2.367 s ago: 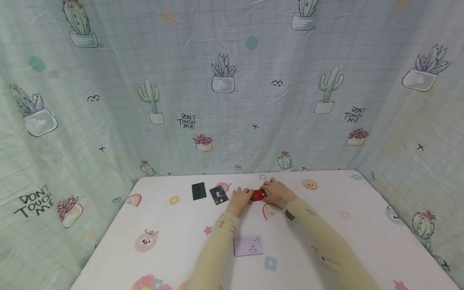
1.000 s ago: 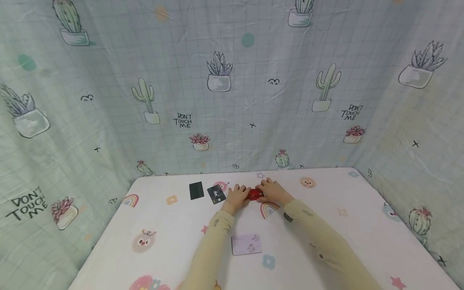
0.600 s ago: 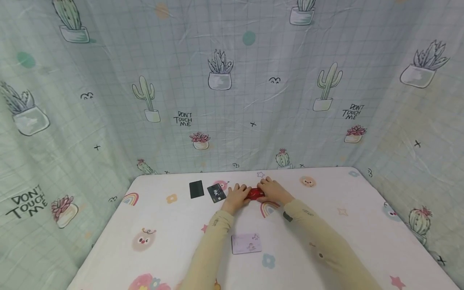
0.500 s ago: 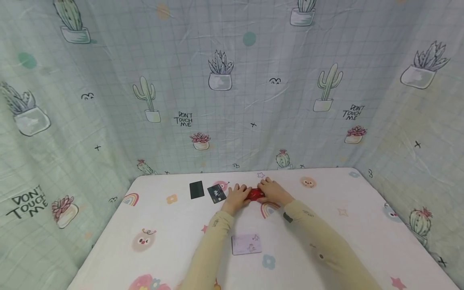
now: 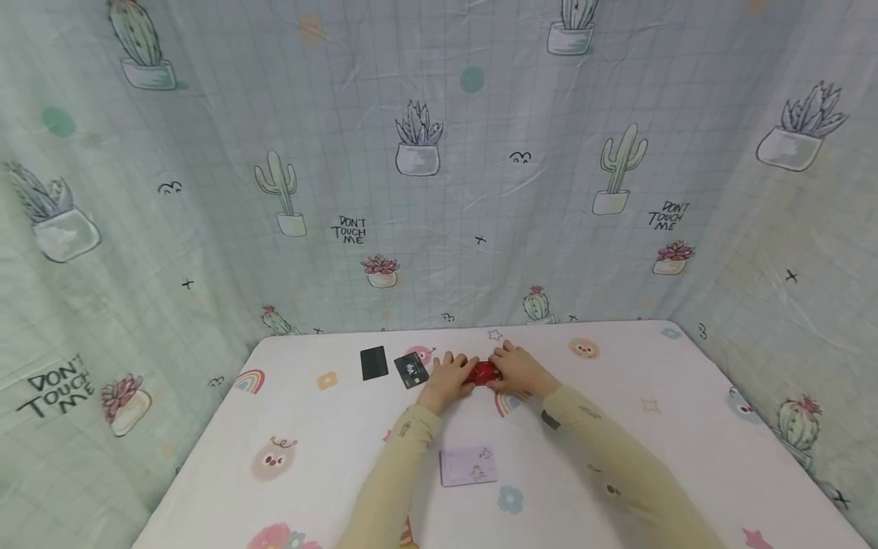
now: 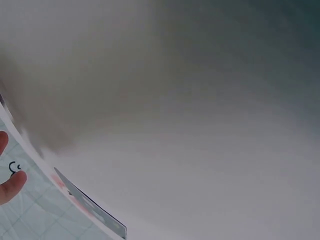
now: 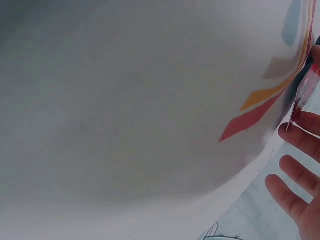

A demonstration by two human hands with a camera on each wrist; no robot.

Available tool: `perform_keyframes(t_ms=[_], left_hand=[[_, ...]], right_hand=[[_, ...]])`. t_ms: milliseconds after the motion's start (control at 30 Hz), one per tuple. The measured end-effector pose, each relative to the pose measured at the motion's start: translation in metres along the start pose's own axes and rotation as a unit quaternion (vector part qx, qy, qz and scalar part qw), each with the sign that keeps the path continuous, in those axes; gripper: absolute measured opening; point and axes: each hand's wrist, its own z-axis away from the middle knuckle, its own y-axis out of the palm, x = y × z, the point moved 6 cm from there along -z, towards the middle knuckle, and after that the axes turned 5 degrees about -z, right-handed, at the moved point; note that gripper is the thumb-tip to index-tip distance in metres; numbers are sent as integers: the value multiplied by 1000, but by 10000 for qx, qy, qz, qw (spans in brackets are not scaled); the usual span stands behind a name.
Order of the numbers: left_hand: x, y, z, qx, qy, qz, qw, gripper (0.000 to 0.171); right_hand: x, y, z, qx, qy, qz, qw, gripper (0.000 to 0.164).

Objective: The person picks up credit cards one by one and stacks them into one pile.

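A glossy red card (image 5: 484, 373) lies between my two hands near the table's far side. My left hand (image 5: 449, 379) holds its left edge with thumb and fingers. On its right edge, my right hand (image 5: 519, 372) pinches it. From the right wrist, the clear-edged red card (image 7: 304, 92) shows between thumb and fingers, with the other fingers (image 7: 287, 192) spread apart. Only two fingertips (image 6: 15, 184) of the left hand appear in the left wrist view, where its hold is out of sight. A black card with "VIP" lettering (image 5: 411, 370) lies just left of my left hand.
Left of the VIP card lies a plain dark card (image 5: 373, 363). A lilac card (image 5: 468, 466) rests closer to me, between my forearms. The white table (image 5: 329, 450) has printed rainbows and faces, and a cactus-patterned curtain (image 5: 473, 282) surrounds its far side.
My right hand has shifted slightly nearer and covers part of the printed rainbow. Both hands stay at the red card. The head view has tilted a little; the other cards have not moved.
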Motion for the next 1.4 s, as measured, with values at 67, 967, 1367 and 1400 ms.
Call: perform_keyframes(t_ms=[67,967,1367,1400], left_hand=[[-1,-1,2,17,15,88,10000,52],[-14,-24,12,-446,599,-231,9969,58],[-16,-25,18,-795,586,-240,9948,58],[-16,-25,18,-797,567,-226,9950,58]], right_hand=[[2,0,2,-4,-26,56,10000,46],[1,-13,24,-1001,-440,-17,9940,46],[6,-21,32,-1238,-496,139,9910,47],[6,-21,33,-1257,-506,151,9907,46]])
